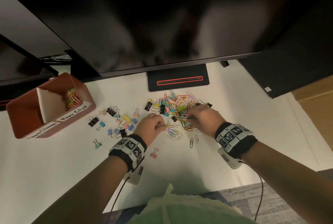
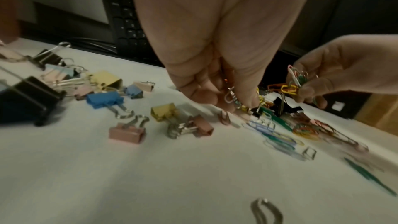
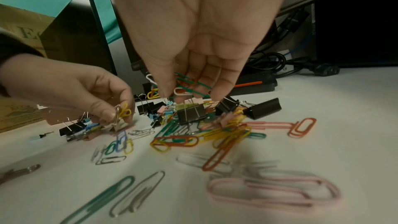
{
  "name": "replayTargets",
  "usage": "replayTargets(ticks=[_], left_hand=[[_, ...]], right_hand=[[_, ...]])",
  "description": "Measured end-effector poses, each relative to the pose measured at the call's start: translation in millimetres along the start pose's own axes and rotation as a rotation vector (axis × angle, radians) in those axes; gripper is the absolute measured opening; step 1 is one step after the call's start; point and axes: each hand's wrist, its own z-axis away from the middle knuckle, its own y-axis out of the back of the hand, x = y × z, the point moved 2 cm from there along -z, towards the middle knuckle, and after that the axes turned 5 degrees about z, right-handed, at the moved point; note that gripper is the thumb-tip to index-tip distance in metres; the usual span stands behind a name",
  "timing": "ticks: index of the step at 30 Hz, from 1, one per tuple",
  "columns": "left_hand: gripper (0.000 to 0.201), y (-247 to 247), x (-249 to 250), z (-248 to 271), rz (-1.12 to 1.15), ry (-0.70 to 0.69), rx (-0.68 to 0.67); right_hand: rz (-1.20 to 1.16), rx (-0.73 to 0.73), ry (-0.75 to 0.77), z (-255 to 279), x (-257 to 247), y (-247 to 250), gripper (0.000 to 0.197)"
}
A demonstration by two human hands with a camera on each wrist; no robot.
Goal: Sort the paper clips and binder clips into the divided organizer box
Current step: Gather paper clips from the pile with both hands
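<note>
A mixed pile of coloured paper clips and binder clips (image 1: 173, 108) lies mid-table. My left hand (image 1: 153, 124) hovers at the pile's left edge, fingers pinching a small bunch of paper clips (image 2: 232, 98) (image 3: 121, 111), yellow and silver among them. My right hand (image 1: 201, 117) is over the pile's right side and pinches a bunch of paper clips (image 3: 185, 86) (image 2: 295, 81), green, white and orange. The red-brown divided organizer box (image 1: 84, 95) stands at the far left, with paper clips (image 1: 72, 97) in its rear compartment, labelled "Paper Clips".
Loose binder clips (image 1: 119, 121) are scattered left of my left hand, and stray paper clips (image 1: 192, 141) lie nearer me. A monitor (image 1: 162, 16) overhangs the back, its stand base (image 1: 178, 79) behind the pile. A black keyboard (image 2: 127, 23) leans at the back.
</note>
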Motion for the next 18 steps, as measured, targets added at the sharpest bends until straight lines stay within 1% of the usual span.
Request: replayTargets(ticks=[4,11,15,18], left_hand=[[0.009,16.8,-1.3,4.8,0.165,0.081,0.019],[0.01,42.6,-15.3,7.4,0.3,0.158,0.121],[0.011,61.8,-21.1,14.6,0.377,0.173,0.171],[0.011,85.7,-27.8,26.0,0.435,0.178,0.22]], right_hand=[[-0.016,-0.001,0.015,-3.7,-9.2,-0.5,0.029],[0.003,0.004,0.032,-7.5,-24.0,3.3,0.026],[0.009,-0.001,0.04,-12.6,-33.3,4.9,0.027],[0.014,0.018,0.088,-20.1,-53.5,10.3,0.03]])
